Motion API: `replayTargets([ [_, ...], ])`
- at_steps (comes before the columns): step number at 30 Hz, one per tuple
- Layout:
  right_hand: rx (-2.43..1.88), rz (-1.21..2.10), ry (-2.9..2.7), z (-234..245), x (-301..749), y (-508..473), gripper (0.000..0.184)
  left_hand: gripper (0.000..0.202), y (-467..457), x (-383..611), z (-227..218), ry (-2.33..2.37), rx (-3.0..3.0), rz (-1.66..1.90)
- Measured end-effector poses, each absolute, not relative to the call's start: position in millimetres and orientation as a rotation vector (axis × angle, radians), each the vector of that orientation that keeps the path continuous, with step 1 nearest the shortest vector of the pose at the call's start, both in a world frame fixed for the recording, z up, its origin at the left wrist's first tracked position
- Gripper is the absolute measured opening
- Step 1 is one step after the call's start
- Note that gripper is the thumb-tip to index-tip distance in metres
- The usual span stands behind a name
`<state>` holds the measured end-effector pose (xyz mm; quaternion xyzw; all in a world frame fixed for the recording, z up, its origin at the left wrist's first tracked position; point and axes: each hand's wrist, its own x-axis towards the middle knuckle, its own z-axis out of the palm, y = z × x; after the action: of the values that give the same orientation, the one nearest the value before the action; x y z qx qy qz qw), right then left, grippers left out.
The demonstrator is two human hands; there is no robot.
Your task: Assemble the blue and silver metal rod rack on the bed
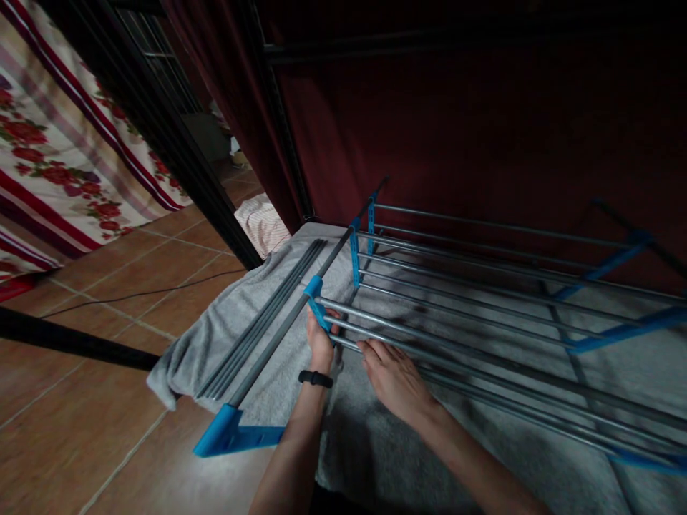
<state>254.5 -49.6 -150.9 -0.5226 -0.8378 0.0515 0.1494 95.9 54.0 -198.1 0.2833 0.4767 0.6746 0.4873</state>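
Observation:
A rack of grey metal tubes (456, 338) and blue plastic brackets lies partly assembled in front of me. My left hand (320, 345), with a black band on its wrist, is wrapped around the nearest blue bracket (315, 287) on a long grey pole (279, 335). Just right of it, my right hand (394, 378) has its fingertips closed on the end part of a low metal tube (348, 345). How that tube's end meets the bracket is hidden behind my left hand. A blue corner piece (228, 433) caps the pole's near end.
Several loose metal tubes (262, 322) lie on a grey blanket (215, 350) at left. More blue brackets (633, 329) hold the tubes' far ends at right. A dark red curtain (456, 129) hangs behind. Black frame posts (161, 136) and tiled floor (134, 265) are leftward.

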Motion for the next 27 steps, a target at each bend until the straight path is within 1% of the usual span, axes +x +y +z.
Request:
replayTargets([
  [8,-1.512,0.288,-2.441,-143,224,-24,0.041,0.046,49,98,-187,1.05,0.607,1.614],
  [13,-1.505,0.318,-2.463,-138,210,-9,0.048,0.038,49,95,-184,1.058,0.527,1.64],
  [16,-1.508,0.329,-2.48,-140,204,-3,0.046,0.041,50,95,-188,1.069,0.483,1.66],
  [19,-1.51,0.255,-2.508,-145,202,0,0.049,0.051,52,94,-193,1.071,0.438,1.675],
  [21,-1.495,0.193,-2.533,-148,201,0,0.046,0.055,53,94,-196,1.069,0.412,1.684],
  [24,-1.472,0.114,-2.572,-150,201,-2,0.041,0.056,55,94,-199,1.067,0.372,1.706],
  [27,-1.451,0.055,-2.601,-150,202,-3,0.043,0.054,56,94,-200,1.073,0.359,1.719],
])
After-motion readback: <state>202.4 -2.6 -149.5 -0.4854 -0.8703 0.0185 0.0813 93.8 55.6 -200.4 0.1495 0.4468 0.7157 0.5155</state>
